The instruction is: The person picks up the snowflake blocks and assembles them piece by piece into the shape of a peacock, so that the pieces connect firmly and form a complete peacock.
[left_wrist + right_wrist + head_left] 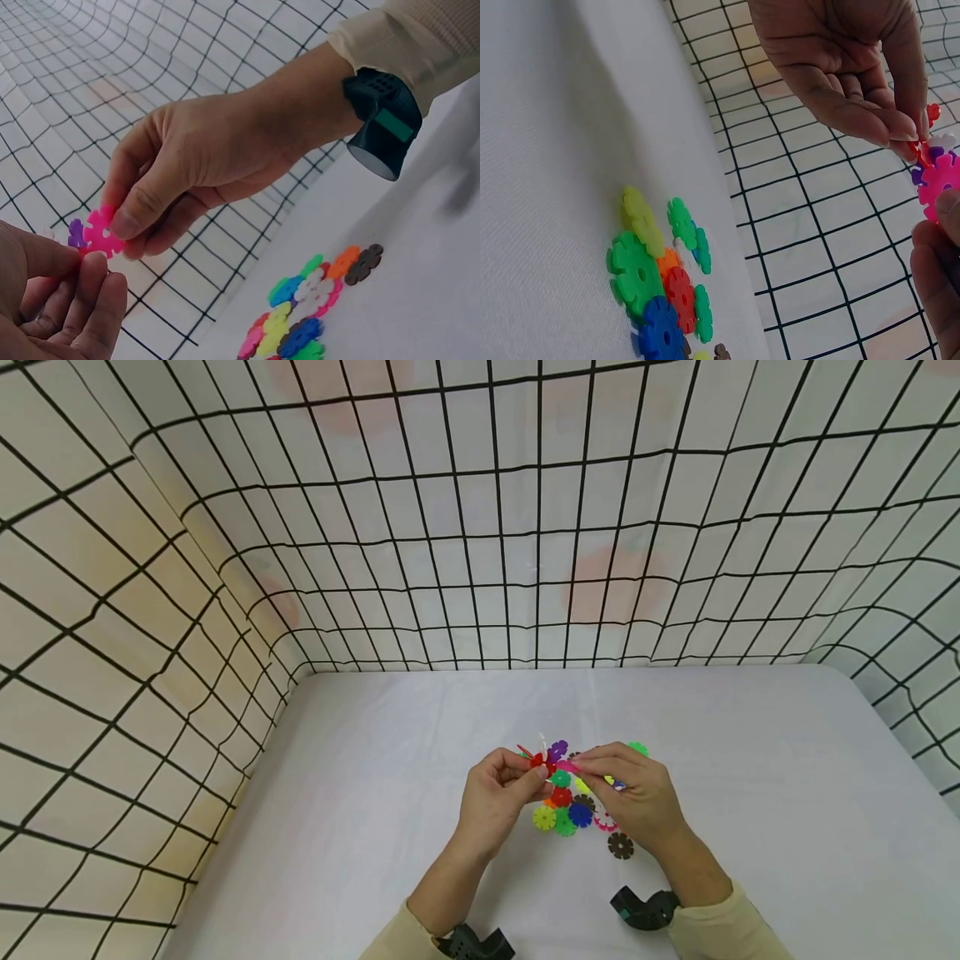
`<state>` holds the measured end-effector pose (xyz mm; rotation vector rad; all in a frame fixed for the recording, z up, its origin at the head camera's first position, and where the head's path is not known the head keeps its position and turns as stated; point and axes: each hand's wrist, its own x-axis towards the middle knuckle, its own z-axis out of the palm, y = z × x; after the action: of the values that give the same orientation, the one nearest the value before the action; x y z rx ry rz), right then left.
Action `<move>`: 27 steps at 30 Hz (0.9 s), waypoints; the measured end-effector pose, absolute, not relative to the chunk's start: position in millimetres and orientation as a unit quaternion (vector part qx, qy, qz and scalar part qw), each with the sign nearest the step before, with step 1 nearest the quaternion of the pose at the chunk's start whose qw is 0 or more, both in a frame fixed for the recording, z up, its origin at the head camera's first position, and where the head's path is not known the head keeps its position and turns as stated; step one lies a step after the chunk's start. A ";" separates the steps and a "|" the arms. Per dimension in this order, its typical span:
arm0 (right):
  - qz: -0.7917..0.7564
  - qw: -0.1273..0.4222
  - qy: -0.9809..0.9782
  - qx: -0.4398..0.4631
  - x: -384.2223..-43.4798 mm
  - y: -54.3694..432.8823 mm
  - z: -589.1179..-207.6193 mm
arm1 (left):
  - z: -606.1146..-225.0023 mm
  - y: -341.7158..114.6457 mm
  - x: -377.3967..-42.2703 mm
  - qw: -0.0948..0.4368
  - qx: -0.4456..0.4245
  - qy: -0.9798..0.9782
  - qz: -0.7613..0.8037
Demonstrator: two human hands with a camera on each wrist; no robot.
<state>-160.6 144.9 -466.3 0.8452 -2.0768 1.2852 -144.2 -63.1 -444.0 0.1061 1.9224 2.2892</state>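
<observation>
My left hand (487,806) pinches a small cluster of slotted plastic snowflake discs over the table. The cluster includes a red disc (924,154), a purple disc (76,233) and a white disc (943,140). Between thumb and fingers, my right hand (637,793) holds a pink snowflake disc (100,235) by its edge. The pink disc meets the cluster right at the left fingertips, its near edge overlapping the red and purple pieces. Part of the cluster is hidden behind the left fingers.
Loose discs lie in a pile under the hands, among them a blue disc (580,814), a yellow disc (544,817) and a brown disc (620,846) nearest me. A white cloth covers the table (337,827). Black-grid white curtain (465,518) stands around its back and sides.
</observation>
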 end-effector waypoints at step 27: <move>0.415 0.282 -0.815 0.289 -160.0 142.1 -469.8 | -448.2 -62.3 -146.6 0.055 0.016 0.667 0.743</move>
<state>-160.0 142.1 -469.8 0.7749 -2.1840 1.1132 -146.6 -62.3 -448.2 0.0494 2.0242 2.2563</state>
